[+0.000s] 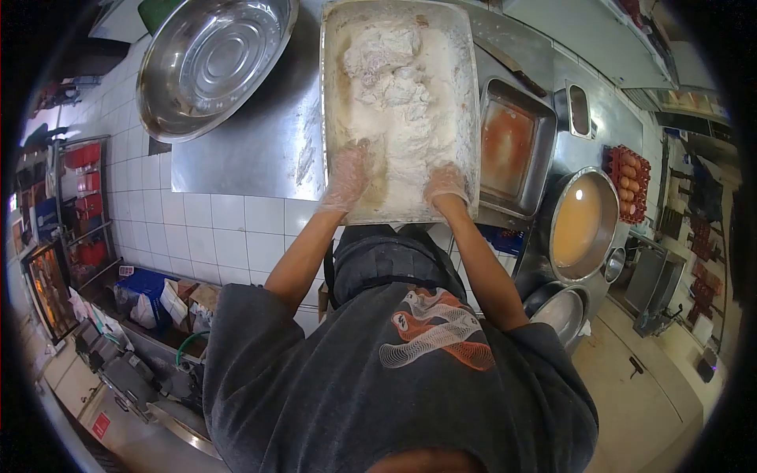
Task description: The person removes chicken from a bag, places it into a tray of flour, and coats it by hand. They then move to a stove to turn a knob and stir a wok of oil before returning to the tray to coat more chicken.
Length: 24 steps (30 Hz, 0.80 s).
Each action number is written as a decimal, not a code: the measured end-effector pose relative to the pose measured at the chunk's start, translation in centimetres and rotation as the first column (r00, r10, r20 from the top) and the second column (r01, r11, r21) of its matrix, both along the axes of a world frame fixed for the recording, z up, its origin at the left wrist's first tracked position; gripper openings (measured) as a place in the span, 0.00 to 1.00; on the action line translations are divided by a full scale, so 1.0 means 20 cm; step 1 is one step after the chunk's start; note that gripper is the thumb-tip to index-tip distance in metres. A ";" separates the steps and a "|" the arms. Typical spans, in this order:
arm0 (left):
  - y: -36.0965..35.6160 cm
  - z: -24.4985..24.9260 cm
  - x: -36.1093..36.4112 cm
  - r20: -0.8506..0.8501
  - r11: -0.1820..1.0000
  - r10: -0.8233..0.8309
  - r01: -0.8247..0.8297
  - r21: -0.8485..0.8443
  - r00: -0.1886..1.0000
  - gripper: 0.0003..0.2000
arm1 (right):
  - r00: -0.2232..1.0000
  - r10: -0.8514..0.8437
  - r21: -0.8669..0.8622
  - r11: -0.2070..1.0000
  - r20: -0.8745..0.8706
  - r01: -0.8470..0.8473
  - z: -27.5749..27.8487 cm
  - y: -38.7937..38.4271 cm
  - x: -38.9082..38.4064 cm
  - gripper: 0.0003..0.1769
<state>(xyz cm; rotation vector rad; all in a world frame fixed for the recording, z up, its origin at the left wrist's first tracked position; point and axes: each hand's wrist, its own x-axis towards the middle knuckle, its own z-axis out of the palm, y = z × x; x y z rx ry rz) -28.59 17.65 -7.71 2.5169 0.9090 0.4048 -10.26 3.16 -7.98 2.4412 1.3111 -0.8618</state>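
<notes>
A deep rectangular tray holds white flour, with flour-coated pieces heaped toward its far end. Both hands wear clear plastic gloves dusted with flour. My left hand rests in the flour at the near left of the tray, its fingertips partly hidden in the powder. At the near right, beside the tray's wall, my right hand is also in the flour, its fingers partly covered. Whether either hand grips anything under the flour cannot be made out.
A large steel basin is at the upper left. Right of the tray are a reddish-stained steel pan, a knife, a small steel container, a bowl of yellow-orange liquid, eggs and another bowl.
</notes>
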 end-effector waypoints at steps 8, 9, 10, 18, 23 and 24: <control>-0.05 0.08 -0.02 0.054 0.999 0.021 -0.018 -0.047 0.998 0.09 | 0.859 -0.360 0.055 0.912 -0.365 0.406 0.06 -0.03 0.01 0.23; -0.06 0.09 -0.02 0.094 0.999 0.014 -0.011 -0.030 0.996 0.09 | 0.849 -0.383 0.106 0.889 -0.363 0.446 0.06 -0.04 0.00 0.23; -0.06 0.10 -0.01 0.133 1.000 0.008 -0.006 -0.013 0.991 0.10 | 0.855 -0.389 0.158 0.874 -0.342 0.460 0.08 -0.02 -0.01 0.22; -0.07 0.24 0.09 0.124 0.981 0.037 -0.013 -0.194 0.992 0.11 | 0.942 -0.270 0.301 0.898 -0.198 0.321 -0.04 0.06 -0.01 0.20; -0.05 0.12 0.06 0.085 0.982 -0.014 0.030 -0.187 0.996 0.13 | 0.984 -0.175 0.367 0.913 -0.045 0.179 -0.09 0.01 0.00 0.20; -0.02 0.09 0.03 0.093 0.989 -0.028 0.041 -0.144 0.995 0.14 | 0.991 -0.133 0.393 0.910 -0.023 0.131 -0.07 0.01 0.01 0.20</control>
